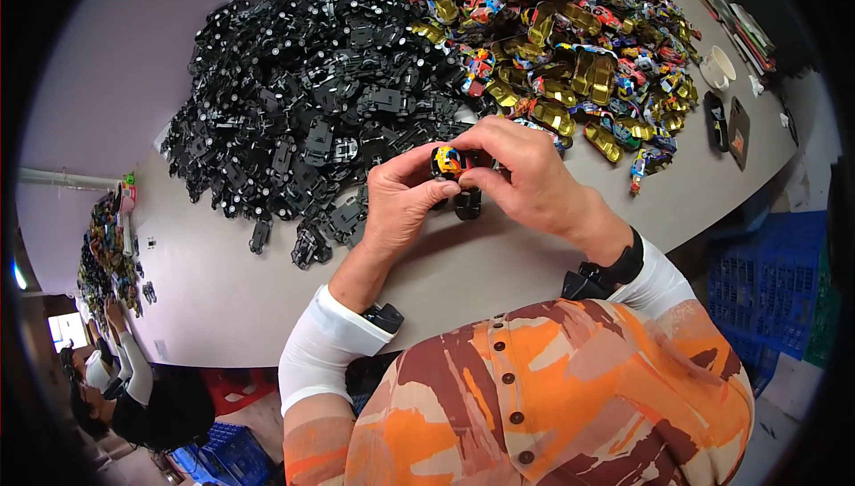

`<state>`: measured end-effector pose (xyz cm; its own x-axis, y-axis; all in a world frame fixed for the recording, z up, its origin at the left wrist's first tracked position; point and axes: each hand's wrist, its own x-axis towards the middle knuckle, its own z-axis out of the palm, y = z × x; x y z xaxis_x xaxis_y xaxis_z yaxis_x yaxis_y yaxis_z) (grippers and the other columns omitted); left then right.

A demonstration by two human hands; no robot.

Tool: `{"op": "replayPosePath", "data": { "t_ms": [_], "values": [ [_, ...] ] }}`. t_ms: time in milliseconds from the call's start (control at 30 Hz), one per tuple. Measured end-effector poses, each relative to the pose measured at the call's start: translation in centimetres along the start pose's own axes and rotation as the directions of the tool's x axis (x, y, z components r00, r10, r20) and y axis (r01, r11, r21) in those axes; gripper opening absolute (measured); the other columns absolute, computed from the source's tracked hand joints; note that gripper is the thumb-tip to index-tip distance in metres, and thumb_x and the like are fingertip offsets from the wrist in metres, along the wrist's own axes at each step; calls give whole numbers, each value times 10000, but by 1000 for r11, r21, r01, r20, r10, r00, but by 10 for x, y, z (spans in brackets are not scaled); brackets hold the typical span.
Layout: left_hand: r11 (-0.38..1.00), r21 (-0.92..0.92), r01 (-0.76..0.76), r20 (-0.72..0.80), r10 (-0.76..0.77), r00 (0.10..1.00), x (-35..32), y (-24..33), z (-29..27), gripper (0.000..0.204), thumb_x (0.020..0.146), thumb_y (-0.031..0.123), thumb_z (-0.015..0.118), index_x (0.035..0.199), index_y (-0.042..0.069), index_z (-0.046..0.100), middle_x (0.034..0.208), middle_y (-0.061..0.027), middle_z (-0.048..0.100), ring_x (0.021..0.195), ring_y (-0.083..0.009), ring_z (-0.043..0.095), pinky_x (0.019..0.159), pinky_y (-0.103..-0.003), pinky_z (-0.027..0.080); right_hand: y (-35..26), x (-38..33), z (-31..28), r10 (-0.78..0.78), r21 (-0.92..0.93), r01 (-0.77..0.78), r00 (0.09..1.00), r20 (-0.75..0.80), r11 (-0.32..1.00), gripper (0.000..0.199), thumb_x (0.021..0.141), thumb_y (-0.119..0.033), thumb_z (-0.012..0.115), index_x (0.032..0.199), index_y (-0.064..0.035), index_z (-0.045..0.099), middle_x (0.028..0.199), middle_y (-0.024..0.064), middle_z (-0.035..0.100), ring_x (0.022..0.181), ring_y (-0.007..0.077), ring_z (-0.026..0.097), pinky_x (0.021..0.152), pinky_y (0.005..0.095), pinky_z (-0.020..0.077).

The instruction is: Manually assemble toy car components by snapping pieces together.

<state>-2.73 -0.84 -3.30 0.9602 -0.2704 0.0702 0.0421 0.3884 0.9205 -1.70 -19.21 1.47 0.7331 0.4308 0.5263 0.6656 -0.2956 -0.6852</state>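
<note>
Close above the table, a small toy car (448,164) with a yellow, orange and blue top is pinched between my two hands. My left hand (399,199) grips its left side with thumb and fingers. From the right, my right hand (524,166) closes on it, thumb and forefinger at its edge. A black part with wheels (468,204) shows just under the fingers; whether it is joined to the coloured top I cannot tell. Beyond my left hand lies a big heap of black car chassis (303,112). Behind my right hand rises a heap of colourful car bodies (579,68), several showing gold undersides.
On the right stand a white cup (716,68), a dark phone-like slab (739,133) and a black case (716,121). Blue crates (766,281) are beyond the table's right edge. At far left, a co-worker (151,401) sits by another pile of parts (105,259).
</note>
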Motion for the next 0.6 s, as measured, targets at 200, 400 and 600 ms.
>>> {"op": "replayPosePath", "data": {
  "t_ms": [200,400,600],
  "values": [
    [998,51,-19,-20,20,1000,-2,0,-1,436,712,-28,725,1128,-21,594,967,-46,645,852,-102,604,759,-224,504,-7,2,-5,7,-54,-5,999,37,999,315,733,-10,661,1039,-10,582,806,127,546,685,280,575,583,348,457],
    [977,186,-103,-16,107,994,-6,0,2,438,700,-28,735,1116,-29,600,1001,-69,631,864,-118,608,777,-237,507,-8,0,-5,0,-68,5,997,72,998,324,722,-13,674,1039,-16,604,795,122,544,674,269,574,569,344,458],
    [952,284,-113,-7,119,993,-6,5,5,448,686,20,760,1103,-38,604,1019,-78,628,887,-129,605,795,-247,503,-6,1,-4,-48,-57,53,995,92,997,335,719,-13,679,1045,-22,604,791,119,552,648,261,569,564,332,464]
  ]
}}
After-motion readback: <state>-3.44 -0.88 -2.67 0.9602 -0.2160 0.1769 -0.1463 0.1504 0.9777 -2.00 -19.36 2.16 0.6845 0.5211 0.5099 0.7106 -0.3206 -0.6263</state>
